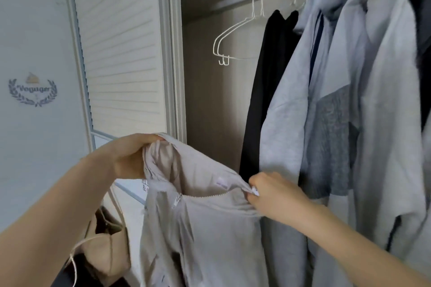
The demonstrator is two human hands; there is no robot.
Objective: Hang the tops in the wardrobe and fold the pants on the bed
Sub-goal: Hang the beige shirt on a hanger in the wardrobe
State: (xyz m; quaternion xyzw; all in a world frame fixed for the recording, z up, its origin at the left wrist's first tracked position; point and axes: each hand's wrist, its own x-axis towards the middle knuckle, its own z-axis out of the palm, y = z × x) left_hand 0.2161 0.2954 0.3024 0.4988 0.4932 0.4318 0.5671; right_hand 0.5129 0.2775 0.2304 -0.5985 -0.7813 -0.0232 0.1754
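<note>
The zip-up top [205, 223] is a pale beige-grey, plain, with a zip of the same tone and a small white label inside its collar. The two empty hangers [233, 37] on the rail are white wire. Just right of them hangs a plain black garment [263, 91]. Next comes a light grey hoodie [286, 109] with a dark navy stripe by its front opening, then a pale grey top [333, 128] with a darker heathered grey panel. Further right is a light grey garment [391, 147], and at the far right edge a dark charcoal one [422, 30]. The louvred door [121, 53] is white with horizontal slats. The wall [32, 30] on the left is pale, carrying a grey laurel-wreath emblem [32, 91]. At lower left sits a tan bag [107, 251].
</note>
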